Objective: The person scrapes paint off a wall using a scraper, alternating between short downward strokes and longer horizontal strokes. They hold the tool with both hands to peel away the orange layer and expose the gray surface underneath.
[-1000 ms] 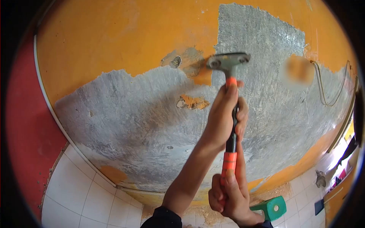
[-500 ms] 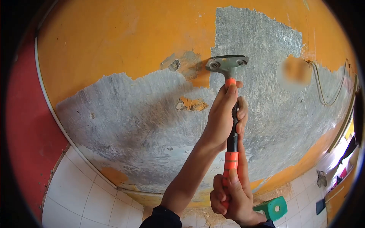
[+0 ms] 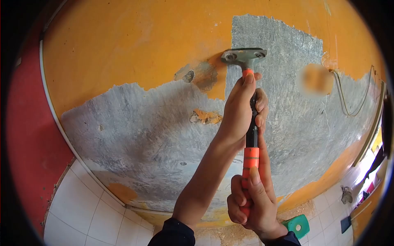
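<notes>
A long scraper [image 3: 252, 137] with a black shaft, orange grips and a wide grey head is held upright against the wall. My left hand [image 3: 240, 108] wraps round its upper shaft, just below the head. Lower down, my right hand [image 3: 256, 201] is closed on the orange handle. The head lies at the left edge of a bare grey patch [image 3: 277, 41], over the border with the orange paint [image 3: 147, 37]. Left of my left hand, a small orange remnant [image 3: 207, 117] and a hole [image 3: 189, 76] show in the wall.
A red wall [image 3: 30, 143] stands at the left above white floor tiles [image 3: 78, 205]. At the lower right is a green stool [image 3: 298, 226], with debris [image 3: 232, 235] along the wall's base. A cable [image 3: 349, 112] hangs at the right.
Both hands and the scraper have moved up along the wall, so the head sits higher beside the grey patch. The view has shifted slightly.
</notes>
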Demonstrator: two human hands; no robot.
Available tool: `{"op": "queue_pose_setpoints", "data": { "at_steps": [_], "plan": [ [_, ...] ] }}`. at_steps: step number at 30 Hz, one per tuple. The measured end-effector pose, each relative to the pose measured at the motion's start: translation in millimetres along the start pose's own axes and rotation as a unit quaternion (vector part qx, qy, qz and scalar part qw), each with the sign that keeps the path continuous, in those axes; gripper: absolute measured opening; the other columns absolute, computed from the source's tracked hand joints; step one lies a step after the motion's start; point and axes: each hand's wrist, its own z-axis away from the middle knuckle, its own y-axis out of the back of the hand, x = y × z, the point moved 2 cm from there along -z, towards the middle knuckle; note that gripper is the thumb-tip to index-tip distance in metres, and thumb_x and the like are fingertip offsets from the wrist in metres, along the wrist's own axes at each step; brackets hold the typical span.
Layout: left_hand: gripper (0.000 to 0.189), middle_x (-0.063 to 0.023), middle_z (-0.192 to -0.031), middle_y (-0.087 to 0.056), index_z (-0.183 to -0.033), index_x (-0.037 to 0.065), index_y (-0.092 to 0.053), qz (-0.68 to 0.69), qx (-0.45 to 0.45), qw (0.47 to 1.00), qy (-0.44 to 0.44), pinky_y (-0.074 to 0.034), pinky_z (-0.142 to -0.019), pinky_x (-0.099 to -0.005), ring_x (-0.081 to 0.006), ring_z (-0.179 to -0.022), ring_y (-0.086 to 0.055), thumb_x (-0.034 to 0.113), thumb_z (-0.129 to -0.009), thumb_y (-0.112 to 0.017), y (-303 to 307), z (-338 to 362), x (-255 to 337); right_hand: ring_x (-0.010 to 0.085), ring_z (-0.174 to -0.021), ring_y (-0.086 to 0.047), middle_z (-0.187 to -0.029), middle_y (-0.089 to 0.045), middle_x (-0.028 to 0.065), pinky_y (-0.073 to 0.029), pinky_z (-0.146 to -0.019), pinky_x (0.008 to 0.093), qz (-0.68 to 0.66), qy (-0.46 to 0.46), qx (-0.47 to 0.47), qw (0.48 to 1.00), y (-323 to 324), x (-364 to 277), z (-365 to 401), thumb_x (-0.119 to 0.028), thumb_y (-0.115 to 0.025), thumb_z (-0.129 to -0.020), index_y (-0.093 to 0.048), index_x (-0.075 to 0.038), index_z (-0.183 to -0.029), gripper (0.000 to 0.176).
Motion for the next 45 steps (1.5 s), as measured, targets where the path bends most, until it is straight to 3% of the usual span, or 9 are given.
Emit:
{"op": "queue_pose_setpoints", "data": {
  "at_steps": [13,15,26,41,43,45],
  "plan": [
    [0.044,0.0010,-0.062,-0.042,-0.118,0.005,-0.036,0.006,-0.025,1.000,-0.012,-0.035,-0.034,-0.0239,-0.0080,-0.040,-0.040,0.044,-0.098,-0.041,-1,-16,8,0.0095,-0.039,-0.032,-0.065,-0.041,0.0051,-0.034,-0.038,0.0217,0.024,0.009,-0.016,1.000,-7,-12,-4,-0.029,-0.035,-0.101,0.012,-0.028,-0.147,0.066],
    [0.045,0.0012,-0.062,-0.041,-0.118,0.005,-0.037,0.019,-0.022,1.000,-0.003,-0.035,-0.035,-0.0239,-0.0080,-0.040,-0.040,0.045,-0.098,-0.041,-6,-19,11,0.0075,-0.033,-0.026,-0.061,-0.034,0.0031,-0.030,-0.030,0.0208,0.019,0.039,0.028,0.999,-18,-20,-7,-0.033,-0.038,-0.099,0.003,-0.026,-0.149,0.065],
    [0.044,0.0004,-0.061,-0.042,-0.117,0.005,-0.038,0.036,0.015,0.999,-0.005,-0.033,-0.034,-0.0247,-0.0084,-0.039,-0.040,0.044,-0.098,-0.042,-6,-5,6,0.0079,-0.036,-0.025,-0.063,-0.034,0.0028,-0.031,-0.030,0.0210,0.013,0.021,0.027,0.999,-16,-17,5,-0.033,-0.040,-0.099,0.003,-0.026,-0.149,0.066],
    [0.047,0.0010,-0.060,-0.041,-0.119,0.004,-0.037,0.017,-0.006,1.000,-0.007,-0.033,-0.033,-0.0243,-0.0082,-0.038,-0.038,0.045,-0.097,-0.042,-3,-14,12,0.0071,-0.037,-0.025,-0.063,-0.035,0.0020,-0.030,-0.032,0.0201,0.059,0.027,0.040,0.997,-16,-16,-2,-0.036,-0.041,-0.099,0.002,-0.026,-0.149,0.067],
    [0.044,0.0009,-0.060,-0.040,-0.117,0.004,-0.038,0.007,0.020,1.000,0.000,-0.033,-0.033,-0.0243,-0.0082,-0.038,-0.038,0.044,-0.097,-0.042,-3,-8,7,0.0089,-0.038,-0.037,-0.064,-0.042,0.0039,-0.032,-0.036,0.0211,0.018,0.011,-0.019,1.000,-8,-14,1,-0.025,-0.033,-0.102,0.014,-0.024,-0.147,0.065],
    [0.046,0.0014,-0.059,-0.040,-0.119,0.004,-0.037,0.014,-0.007,1.000,-0.009,-0.033,-0.034,-0.0242,-0.0079,-0.038,-0.037,0.044,-0.098,-0.041,0,-9,7,0.0079,-0.038,-0.031,-0.064,-0.038,0.0030,-0.030,-0.034,0.0204,0.053,0.025,-0.004,0.998,-6,-9,-3,-0.030,-0.037,-0.100,0.008,-0.025,-0.148,0.066]
  ]
}}
